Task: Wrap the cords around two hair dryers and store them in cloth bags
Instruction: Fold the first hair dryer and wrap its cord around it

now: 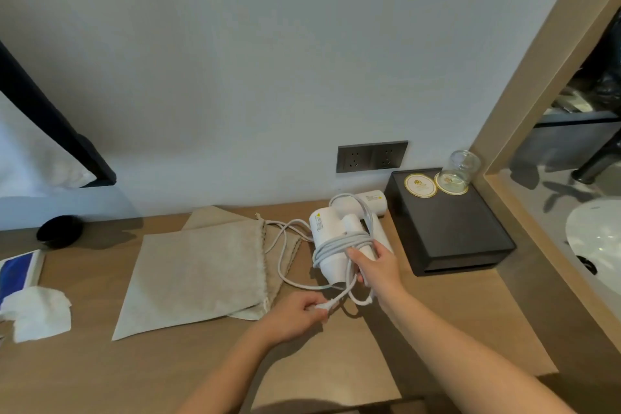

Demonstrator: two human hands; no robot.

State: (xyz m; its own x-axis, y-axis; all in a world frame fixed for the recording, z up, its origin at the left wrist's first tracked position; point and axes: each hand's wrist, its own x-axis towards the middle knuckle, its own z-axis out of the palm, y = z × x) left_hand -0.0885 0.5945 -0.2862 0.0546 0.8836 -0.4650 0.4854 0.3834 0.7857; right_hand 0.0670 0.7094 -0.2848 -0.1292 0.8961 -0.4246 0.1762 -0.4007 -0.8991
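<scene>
Currently the right hand [373,262] grips the near hair dryer [331,245], fingers curled round its handle and over the cord coils [339,241] wound on the body. The dryer sits in that hand just right of the cloth bags and left of the black tray [447,232]. The left hand [297,312] is lower, fingers pinching the plug end [322,307] of the cord above the wooden table [100,376]. A slack loop of cord [284,245] lies across the bag mouths.

The second hair dryer [368,207] lies on the table behind the held one, against the tray's left edge, cord looped loosely over it. The top cloth bag [198,272] lies flat, overlapping the other cloth bag [215,216] beneath it.

On the tray: an upturned glass [458,166] on one coaster, and a bare coaster [420,185] beside it. A wall socket [371,156] is behind. Crumpled tissue [37,312] lies far left, with a black round object [59,231] near the wall.
</scene>
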